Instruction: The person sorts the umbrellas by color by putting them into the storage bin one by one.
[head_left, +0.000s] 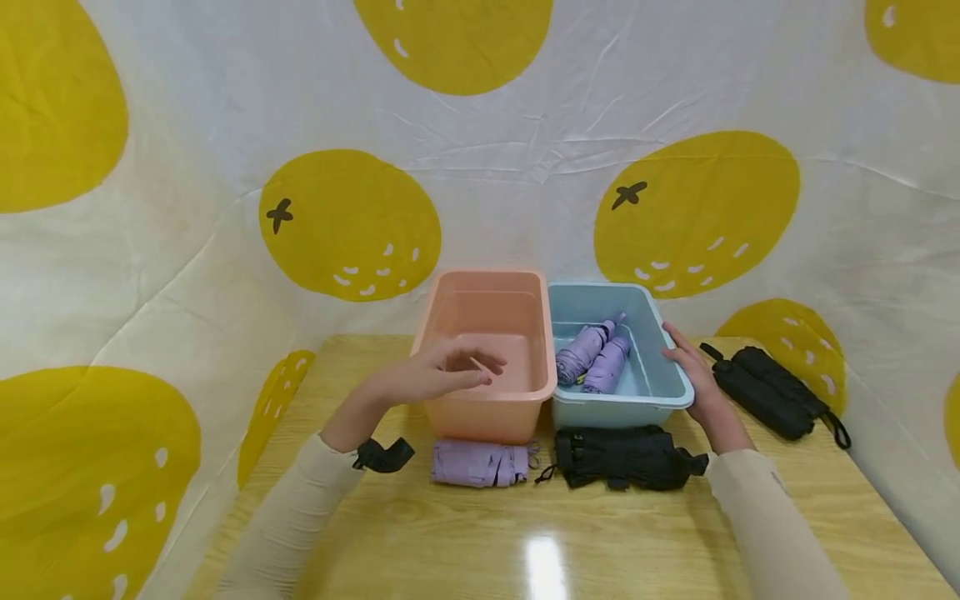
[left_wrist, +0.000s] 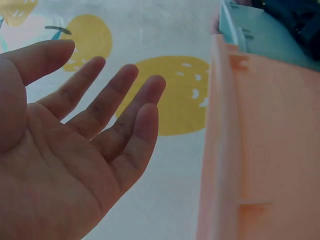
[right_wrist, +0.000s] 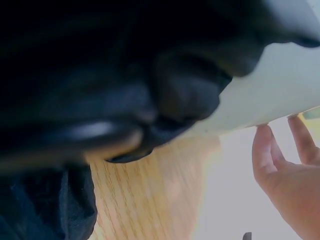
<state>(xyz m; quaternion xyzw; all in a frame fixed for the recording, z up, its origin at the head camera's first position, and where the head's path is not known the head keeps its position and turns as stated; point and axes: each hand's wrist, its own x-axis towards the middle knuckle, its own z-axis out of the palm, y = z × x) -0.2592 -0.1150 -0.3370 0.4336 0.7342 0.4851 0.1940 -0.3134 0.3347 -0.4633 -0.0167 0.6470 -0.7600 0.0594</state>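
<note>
Evidently, the right hand [head_left: 697,379] steadies the blue tub [head_left: 607,414] while the left hand [head_left: 442,371] hangs loose near the orange tub [head_left: 480,419].
The right hand's fingers are fairly straight, tips against the blue tub's outer side, perhaps to keep it from sliding; the left hand's are spread and softly bent, holding nothing. Two purple umbrellas [head_left: 606,367] lie side by side inside the blue tub, whose walls keep them together. Another purple umbrella [head_left: 472,463] and a black umbrella [head_left: 622,458] lie along the tubs' near sides, seemingly within easy reach; a black bundle [head_left: 765,392] lies to the right.
</note>
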